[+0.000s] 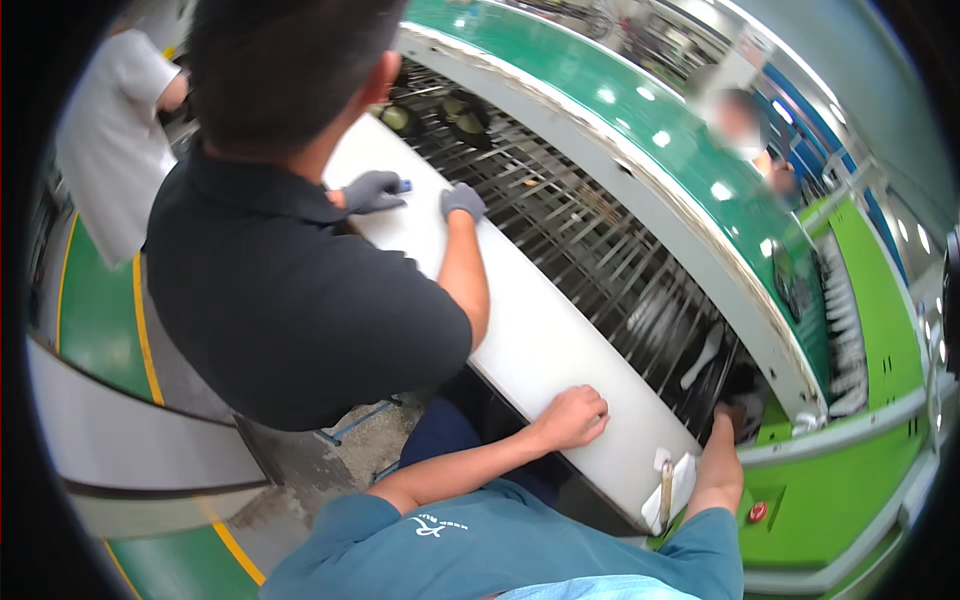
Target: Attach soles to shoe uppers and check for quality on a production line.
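Note:
My left hand (572, 418) rests on a long white work board (535, 345), its fingers curled in and nothing seen in them. Past the board's right edge, my right hand (732, 418) reaches down beside a rack of metal bars (590, 235). Its fingers are lost in shadow next to a dark shape (740, 380), so I cannot tell what it touches. A white, long piece shaped like a shoe sole (703, 357) lies on the bars near that hand. By my right forearm, a slim tan-handled tool (667, 490) lies on a crumpled white sheet (682, 492) at the board's near end.
At my left a co-worker in a dark shirt (300, 290) leans over the board, wearing grey gloves (462, 200). Dark pieces with yellow-green insides (465, 118) sit on the rack's far end. Beyond runs a green conveyor belt (600, 95); a green machine with a red button (757, 512) stands right.

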